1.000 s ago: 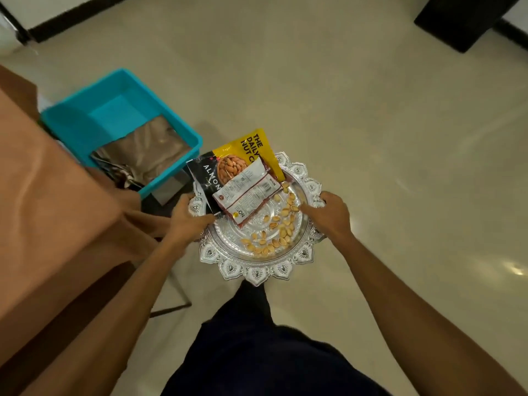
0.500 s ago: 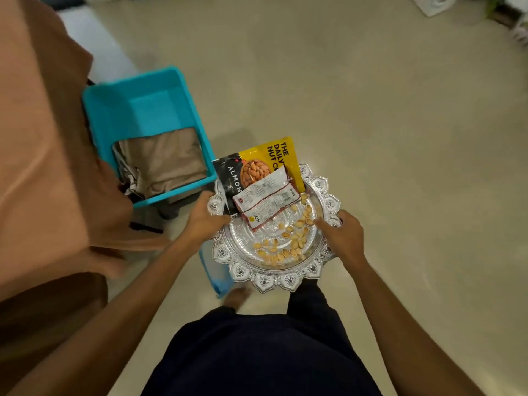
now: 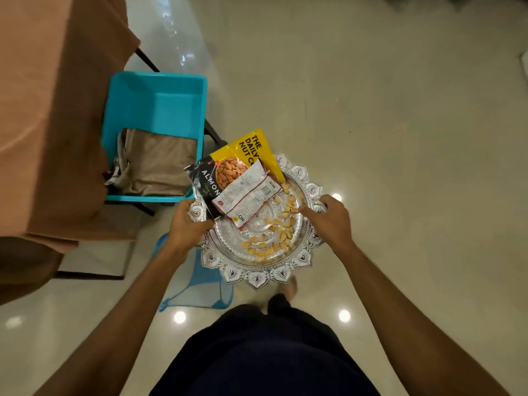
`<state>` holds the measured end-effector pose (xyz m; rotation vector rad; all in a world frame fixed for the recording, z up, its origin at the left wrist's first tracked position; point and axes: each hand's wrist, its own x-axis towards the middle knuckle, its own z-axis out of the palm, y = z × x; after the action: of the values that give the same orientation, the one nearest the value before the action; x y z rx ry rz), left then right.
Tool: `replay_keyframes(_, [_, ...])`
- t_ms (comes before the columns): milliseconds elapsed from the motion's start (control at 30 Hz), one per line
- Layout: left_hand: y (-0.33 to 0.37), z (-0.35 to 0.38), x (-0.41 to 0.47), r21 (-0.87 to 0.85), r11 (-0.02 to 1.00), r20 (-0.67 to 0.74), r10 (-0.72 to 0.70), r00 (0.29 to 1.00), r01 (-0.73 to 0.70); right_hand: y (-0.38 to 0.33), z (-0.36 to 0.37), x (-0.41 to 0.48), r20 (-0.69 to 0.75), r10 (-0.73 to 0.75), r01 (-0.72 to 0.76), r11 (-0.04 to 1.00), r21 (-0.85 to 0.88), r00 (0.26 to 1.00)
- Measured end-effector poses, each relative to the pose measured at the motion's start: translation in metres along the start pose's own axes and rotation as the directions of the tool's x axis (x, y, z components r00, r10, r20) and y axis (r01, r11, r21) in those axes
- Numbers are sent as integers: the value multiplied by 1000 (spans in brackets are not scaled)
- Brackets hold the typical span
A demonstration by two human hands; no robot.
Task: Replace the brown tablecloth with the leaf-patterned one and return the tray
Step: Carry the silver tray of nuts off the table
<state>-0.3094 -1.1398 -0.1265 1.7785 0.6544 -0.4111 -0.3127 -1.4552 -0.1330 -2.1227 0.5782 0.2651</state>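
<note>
Early stage, by my reading: brown tablecloth (image 3: 51, 110) covers table left of tray (image 3: 257, 279), not yet swapped. Folded cloth (image 3: 163, 164) sits in blue bin (image 3: 160, 104), just beyond tray's left rim (leaf pattern not discernible). Tray is off table, carried above floor, loaded with almond packet (image 3: 228, 170) and loose nuts (image 3: 281, 237). Left hand (image 3: 183, 227) clamps tray's left rim, thumb curled over edge. Right hand (image 3: 331, 221) clamps right rim likewise. Cloth swap and tray return remain.

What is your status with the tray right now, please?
Left hand and right hand grip the tray rim. Tray loaded: packets, loose nuts. Brown tablecloth not yet swapped. Blue bin close at left.
</note>
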Motion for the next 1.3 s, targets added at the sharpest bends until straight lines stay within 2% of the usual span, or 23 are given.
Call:
replay_keyframes(333, [41,15,67,-190,982,-158,-41,987,10,-59,12,122,100,-5,5,1000,1,995])
replay_keyframes(567, [102,-13,153,-333,942,-188,-114,976,46,-162,44,225,146,-46,55,997,-58,988])
replay_keyframes(733, [141,-41,200,-378,925,-244,-131,961,31,-237,76,289,239,-86,104,992,-65,967])
replay_keyframes(800, [151,-53,218,-435,900,-285,-159,945,20,-273,96,317,269,-143,169,983,-77,952])
replay_keyframes(867, [153,-72,241,-504,863,-356,-224,907,15,-318,129,349,364,-190,238,967,-92,912])
replay_keyframes(967, [161,-84,260,-517,855,-353,-238,905,23,-351,157,379,415,-218,290,950,-120,884])
replay_keyframes(1033, [163,-96,279,-543,838,-393,-302,869,46,-375,185,402,485,-235,328,938,-115,842])
replay_keyframes(1167, [162,-113,319,-655,748,-432,-489,758,109,-430,256,440,639,-247,412,903,-121,729])
replay_keyframes(1300, [148,-126,351,-746,653,-431,-625,651,132,-451,309,458,749,-229,463,878,-116,621])
